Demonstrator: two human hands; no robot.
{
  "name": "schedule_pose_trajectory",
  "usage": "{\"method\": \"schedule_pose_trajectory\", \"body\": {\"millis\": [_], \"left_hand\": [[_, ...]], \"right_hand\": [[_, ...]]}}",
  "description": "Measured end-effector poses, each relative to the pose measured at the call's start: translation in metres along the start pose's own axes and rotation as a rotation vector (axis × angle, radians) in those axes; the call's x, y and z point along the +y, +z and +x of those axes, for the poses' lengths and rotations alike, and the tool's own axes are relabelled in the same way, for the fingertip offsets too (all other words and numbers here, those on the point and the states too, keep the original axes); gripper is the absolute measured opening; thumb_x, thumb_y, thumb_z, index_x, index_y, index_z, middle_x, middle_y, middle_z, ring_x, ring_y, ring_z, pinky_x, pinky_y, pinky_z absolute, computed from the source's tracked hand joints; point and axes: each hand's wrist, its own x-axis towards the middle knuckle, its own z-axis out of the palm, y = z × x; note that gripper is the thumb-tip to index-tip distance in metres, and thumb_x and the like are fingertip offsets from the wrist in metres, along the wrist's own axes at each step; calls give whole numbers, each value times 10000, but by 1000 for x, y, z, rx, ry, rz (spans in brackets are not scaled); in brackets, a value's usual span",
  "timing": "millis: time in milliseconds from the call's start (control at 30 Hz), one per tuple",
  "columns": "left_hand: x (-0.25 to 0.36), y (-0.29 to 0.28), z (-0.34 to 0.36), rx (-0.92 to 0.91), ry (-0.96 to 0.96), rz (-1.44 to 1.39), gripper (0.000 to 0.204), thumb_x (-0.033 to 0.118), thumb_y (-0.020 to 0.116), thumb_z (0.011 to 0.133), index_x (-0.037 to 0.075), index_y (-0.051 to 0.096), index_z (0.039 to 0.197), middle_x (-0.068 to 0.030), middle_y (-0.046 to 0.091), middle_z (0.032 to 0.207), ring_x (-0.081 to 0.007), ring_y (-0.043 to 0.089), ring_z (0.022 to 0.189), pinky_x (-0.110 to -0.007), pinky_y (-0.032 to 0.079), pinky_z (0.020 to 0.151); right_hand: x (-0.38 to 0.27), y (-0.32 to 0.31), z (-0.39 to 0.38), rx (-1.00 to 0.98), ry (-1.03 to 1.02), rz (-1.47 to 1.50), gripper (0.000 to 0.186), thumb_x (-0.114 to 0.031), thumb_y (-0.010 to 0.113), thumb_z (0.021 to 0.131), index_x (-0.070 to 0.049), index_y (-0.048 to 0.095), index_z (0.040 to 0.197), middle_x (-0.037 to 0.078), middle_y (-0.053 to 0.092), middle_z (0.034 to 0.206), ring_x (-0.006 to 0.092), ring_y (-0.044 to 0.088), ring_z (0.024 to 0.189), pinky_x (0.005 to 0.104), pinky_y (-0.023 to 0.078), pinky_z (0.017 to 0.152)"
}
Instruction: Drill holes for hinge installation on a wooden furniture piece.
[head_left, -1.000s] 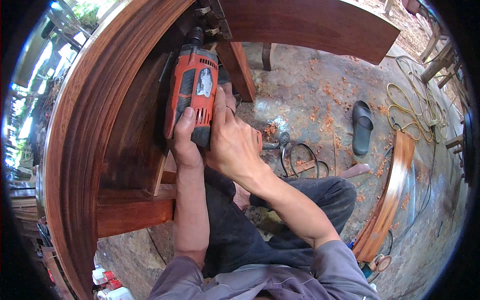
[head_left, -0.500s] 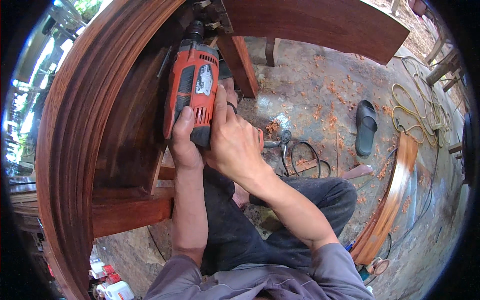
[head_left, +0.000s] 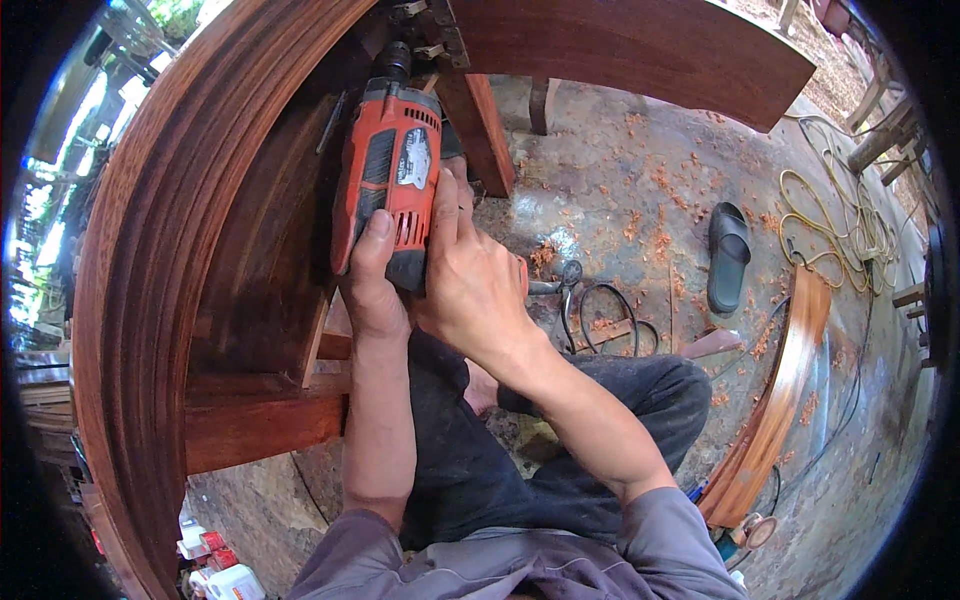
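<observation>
A red and black power drill (head_left: 380, 185) points away from me, its chuck (head_left: 392, 62) up against the inner corner of a dark wooden piece of furniture. My left hand (head_left: 375, 285) is wrapped round the drill's body from the left, thumb on top near the rear. On the other side my right hand (head_left: 470, 275) is closed on the drill, knuckles up; its grip and most of the fingers are hidden beneath. The drill's tip and what it touches are lost in shadow by a metal bracket (head_left: 448, 35).
Thick moulded wood (head_left: 140, 260) curves along my left, and a broad board (head_left: 630, 50) spans the far side. On the floor lie wood shavings, a black sandal (head_left: 729, 258), a hammer-like tool (head_left: 567, 285), a yellow cord (head_left: 815, 215) and a shaped wooden piece (head_left: 775, 400). White bottles (head_left: 235, 582) stand lower left.
The drill and both hands have shifted very slightly, the drill's rear a touch to the right. My grip looks the same.
</observation>
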Motion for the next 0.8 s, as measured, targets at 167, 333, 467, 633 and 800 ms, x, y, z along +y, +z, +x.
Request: {"method": "schedule_pose_trajectory", "body": {"millis": [167, 333, 467, 633, 800], "left_hand": [[-3, 1, -1, -7, 12, 55, 730, 476, 512, 906, -43, 439, 1413, -197, 576, 1331, -295, 592, 1199, -420, 453, 1052], [-6, 0, -1, 60, -17, 65, 725, 475, 514, 907, -40, 441, 1412, -201, 583, 1320, -298, 597, 1192, -423, 458, 1045], [-4, 0, -1, 23, 5, 62, 721, 475, 522, 903, -37, 448, 1405, -198, 590, 1306, -295, 604, 1176, -421, 469, 1031], [-3, 1, -3, 11, 7, 58, 723, 479, 531, 898, -35, 453, 1400, -194, 594, 1296, -290, 610, 1161, -418, 481, 1013], [-5, -1, 0, 37, 4, 72, 723, 480, 524, 900, -35, 452, 1404, -195, 592, 1302, -290, 608, 1165, -414, 478, 1018]], "right_hand": [[1, 0, 0, -6, -1, -11, 952, -84, 748, 658, 199, 250, 1419, 303, 610, 961, 427, 670, 764, 481, 565, 687], [3, -2, -1, -12, -10, -28, 947, -84, 750, 653, 201, 263, 1414, 288, 607, 952, 424, 670, 770, 481, 565, 680], [2, -2, 0, -36, 21, -12, 931, -89, 741, 669, 202, 265, 1413, 287, 604, 959, 425, 668, 777, 481, 566, 684], [2, -2, 0, -22, 4, -14, 924, -90, 737, 678, 204, 261, 1413, 287, 600, 954, 424, 666, 770, 483, 566, 673], [2, -3, -1, -32, 2, -31, 938, -91, 745, 665, 208, 261, 1410, 284, 601, 945, 419, 667, 763, 473, 567, 670]]}}
